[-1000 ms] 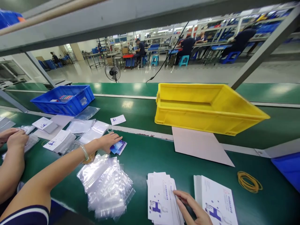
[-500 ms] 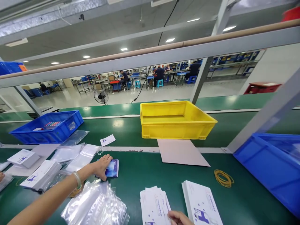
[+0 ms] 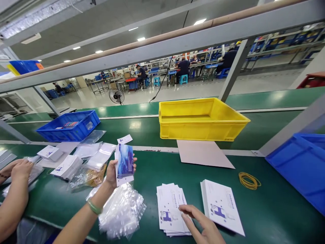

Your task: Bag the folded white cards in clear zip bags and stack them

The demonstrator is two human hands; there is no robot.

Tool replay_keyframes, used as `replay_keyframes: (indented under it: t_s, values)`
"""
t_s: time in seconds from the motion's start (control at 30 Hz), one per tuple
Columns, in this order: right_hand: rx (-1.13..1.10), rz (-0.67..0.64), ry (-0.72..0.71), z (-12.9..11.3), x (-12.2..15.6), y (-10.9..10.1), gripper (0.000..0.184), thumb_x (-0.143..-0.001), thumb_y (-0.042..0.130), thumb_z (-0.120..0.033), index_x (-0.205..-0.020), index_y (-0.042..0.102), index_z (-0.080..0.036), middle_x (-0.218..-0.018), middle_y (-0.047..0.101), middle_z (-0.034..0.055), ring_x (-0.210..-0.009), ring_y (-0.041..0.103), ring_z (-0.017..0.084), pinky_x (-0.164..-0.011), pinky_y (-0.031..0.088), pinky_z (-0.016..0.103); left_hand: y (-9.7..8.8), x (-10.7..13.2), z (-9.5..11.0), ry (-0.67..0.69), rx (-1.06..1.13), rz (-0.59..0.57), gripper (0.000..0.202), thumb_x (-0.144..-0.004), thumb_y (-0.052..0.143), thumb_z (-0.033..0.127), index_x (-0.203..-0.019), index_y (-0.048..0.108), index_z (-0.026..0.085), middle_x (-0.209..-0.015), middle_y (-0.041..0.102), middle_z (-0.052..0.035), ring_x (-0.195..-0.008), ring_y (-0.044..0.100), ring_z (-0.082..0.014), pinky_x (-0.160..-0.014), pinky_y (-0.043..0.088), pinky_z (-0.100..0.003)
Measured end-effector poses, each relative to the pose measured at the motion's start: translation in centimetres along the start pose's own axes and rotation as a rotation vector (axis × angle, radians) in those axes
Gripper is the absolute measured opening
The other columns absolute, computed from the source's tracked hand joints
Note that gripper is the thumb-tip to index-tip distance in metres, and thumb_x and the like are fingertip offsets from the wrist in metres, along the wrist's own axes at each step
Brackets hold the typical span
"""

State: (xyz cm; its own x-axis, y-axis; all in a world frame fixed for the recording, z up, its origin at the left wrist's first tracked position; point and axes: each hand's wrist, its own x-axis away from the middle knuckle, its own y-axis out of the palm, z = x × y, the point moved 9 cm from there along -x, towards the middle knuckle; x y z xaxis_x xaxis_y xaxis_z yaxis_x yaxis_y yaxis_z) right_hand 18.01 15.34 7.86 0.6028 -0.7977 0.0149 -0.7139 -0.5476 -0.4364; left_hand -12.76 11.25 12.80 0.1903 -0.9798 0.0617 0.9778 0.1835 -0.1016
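My left hand (image 3: 111, 172) is closed round a small stack of cards (image 3: 125, 160) with a blue-purple printed face, held tilted up above the table. White edges show at the side and bottom of this stack. Just below it lies a heap of clear plastic bags (image 3: 122, 211). Fingers apart, my right hand (image 3: 201, 225) rests its fingertips at the right edge of a loose pile of white printed cards (image 3: 169, 206). To its right stands a neater, thicker stack of white printed cards (image 3: 222, 206).
A yellow bin (image 3: 203, 130) stands beyond a pale cardboard sheet (image 3: 204, 154). Blue bins are at left (image 3: 68, 127) and right (image 3: 302, 169). Rubber bands (image 3: 249, 181) lie nearby. Another person's hands (image 3: 21, 167) work at far left among bags and white stacks (image 3: 67, 166).
My left hand has lifted the blue cards off the table and turned them upright. My right hand has come further into view over the loose white pile. The view has shifted.
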Motion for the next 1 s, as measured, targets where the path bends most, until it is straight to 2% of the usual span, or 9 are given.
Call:
replay_keyframes:
  t_s: [0.07, 0.17, 0.23, 0.33, 0.43, 0.53, 0.67, 0.83, 1.0]
  values:
    - [0.05, 0.023, -0.08, -1.8, 0.0, 0.4, 0.033, -0.094, 0.051, -0.05, -0.108, 0.073, -0.029, -0.113, 0.075, 0.0069, -0.107, 0.07, 0.029, -0.076, 0.062, 0.03, 3.1, 2.1, -0.3, -0.014, 0.419, 0.026, 0.082, -0.082, 0.036, 0.072, -0.133, 0.051, 0.011, -0.134, 0.059, -0.0182, -0.103, 0.066, -0.0283, -0.095, 0.049, -0.042]
    - [0.133, 0.059, -0.301, -5.3, 0.3, 1.0, 0.031, -0.094, 0.055, -0.043, -0.118, 0.069, -0.029, -0.126, 0.07, 0.0069, -0.118, 0.064, 0.03, -0.095, 0.056, 0.04, 8.7, 4.9, -1.9, -0.179, 0.947, -0.014, 0.059, -0.08, 0.058, 0.047, -0.123, 0.064, 0.007, -0.122, 0.069, -0.0156, -0.101, 0.069, -0.0248, -0.098, 0.048, -0.035]
    - [0.164, 0.05, -0.411, -7.1, 0.3, 1.5, 0.038, -0.093, 0.058, -0.04, -0.128, 0.063, -0.027, -0.134, 0.064, 0.0085, -0.125, 0.058, 0.031, -0.104, 0.05, 0.045, 11.8, 6.5, -2.6, -0.257, 1.058, -0.057, 0.054, -0.077, 0.064, 0.037, -0.121, 0.066, 0.005, -0.118, 0.071, -0.0156, -0.106, 0.068, -0.027, -0.099, 0.048, -0.035]
    - [0.158, 0.067, -0.335, -7.1, -0.5, 1.4, 0.045, -0.095, 0.054, -0.043, -0.135, 0.056, -0.021, -0.139, 0.06, 0.013, -0.13, 0.054, 0.031, -0.105, 0.049, 0.048, 14.2, 8.7, -3.4, -0.298, 1.07, -0.032, 0.049, -0.071, 0.071, 0.029, -0.116, 0.07, 0.008, -0.113, 0.074, -0.0146, -0.11, 0.067, -0.0328, -0.097, 0.05, -0.04]
    - [0.109, 0.027, -0.247, -6.6, -1.0, 1.6, 0.05, -0.096, 0.051, -0.045, -0.138, 0.053, -0.018, -0.141, 0.057, 0.0151, -0.132, 0.052, 0.031, -0.106, 0.048, 0.049, 15.2, 10.4, -4.1, -0.317, 1.028, 0.022, 0.048, -0.065, 0.078, 0.025, -0.11, 0.072, 0.012, -0.097, 0.078, -0.0125, -0.103, 0.07, -0.0351, -0.092, 0.054, -0.043]
    - [0.057, -0.026, -0.219, -6.7, -1.0, 2.1, 0.055, -0.091, 0.057, -0.045, -0.139, 0.052, -0.019, -0.143, 0.055, 0.0144, -0.134, 0.048, 0.032, -0.111, 0.042, 0.05, 16.4, 11.6, -4.2, -0.348, 1.076, -0.027, 0.047, -0.063, 0.08, 0.034, -0.104, 0.074, 0.011, -0.087, 0.078, -0.013, -0.095, 0.072, -0.0368, -0.087, 0.056, -0.045]
    - [-0.086, -0.093, 0.045, -4.7, -1.3, 2.5, 0.052, -0.088, 0.056, -0.047, -0.134, 0.058, -0.023, -0.137, 0.061, 0.0113, -0.118, 0.061, 0.029, -0.098, 0.052, 0.045, 17.8, 12.5, -4.5, -0.428, 1.146, -0.116, 0.05, -0.063, 0.076, 0.038, -0.104, 0.074, 0.009, -0.09, 0.077, -0.0159, -0.094, 0.072, -0.0388, -0.085, 0.057, -0.047]
    - [-0.31, -0.238, 0.174, -3.9, -1.4, 3.9, 0.041, -0.087, 0.06, -0.047, -0.116, 0.068, -0.02, -0.108, 0.073, 0.0086, -0.092, 0.068, 0.024, -0.085, 0.055, 0.039, 16.7, 12.9, -6.5, -0.495, 1.029, 0.049, 0.048, -0.059, 0.084, 0.028, -0.103, 0.075, 0.011, -0.082, 0.077, -0.0103, -0.083, 0.074, -0.0308, -0.077, 0.058, -0.036]
    - [-0.428, -0.214, 0.181, -3.7, -1.9, 3.7, 0.03, -0.085, 0.065, -0.048, -0.093, 0.07, -0.02, -0.091, 0.073, 0.0061, -0.085, 0.067, 0.022, -0.08, 0.053, 0.034, 16.4, 13.0, -7.4, -0.567, 1.038, 0.123, 0.046, -0.058, 0.088, 0.024, -0.1, 0.076, 0.008, -0.086, 0.078, -0.0122, -0.079, 0.074, -0.0267, -0.074, 0.059, -0.033]
